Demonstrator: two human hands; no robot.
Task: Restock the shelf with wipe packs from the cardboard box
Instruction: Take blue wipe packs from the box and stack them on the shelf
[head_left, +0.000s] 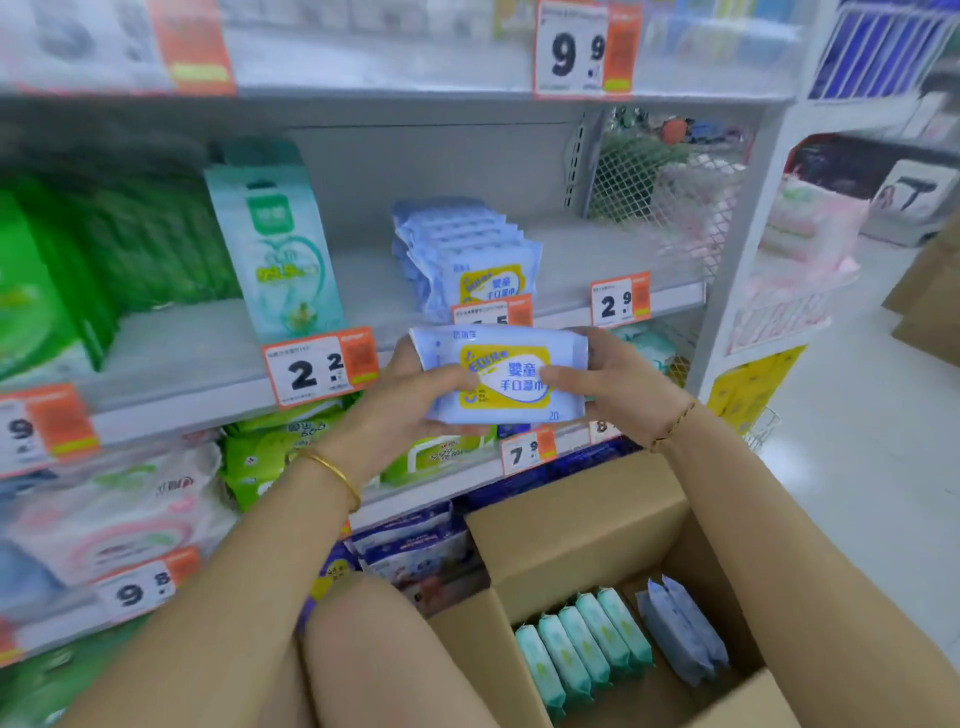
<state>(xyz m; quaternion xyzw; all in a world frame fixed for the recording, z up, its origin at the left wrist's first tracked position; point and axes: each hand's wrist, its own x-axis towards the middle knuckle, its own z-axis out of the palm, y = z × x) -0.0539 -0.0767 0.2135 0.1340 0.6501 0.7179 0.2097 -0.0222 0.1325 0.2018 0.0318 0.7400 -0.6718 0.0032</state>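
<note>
I hold a light-blue wipe pack (501, 376) with a yellow label in both hands, in front of the shelf edge. My left hand (410, 400) grips its left side and my right hand (608, 384) its right side. Just behind it, on the grey shelf (597, 260), stands a row of matching blue wipe packs (467, 254). At the bottom right the open cardboard box (576, 514) holds several teal packs (576, 649) standing on edge and two blue packs (680, 629) beside them.
A tall teal pouch (275, 244) and green packs (93, 270) fill the shelf's left part. Orange-and-white price tags (319, 366) line the shelf edges. Lower shelves carry green, pink and dark-blue packs. A white wire mesh side panel (675, 187) ends the shelf at the right.
</note>
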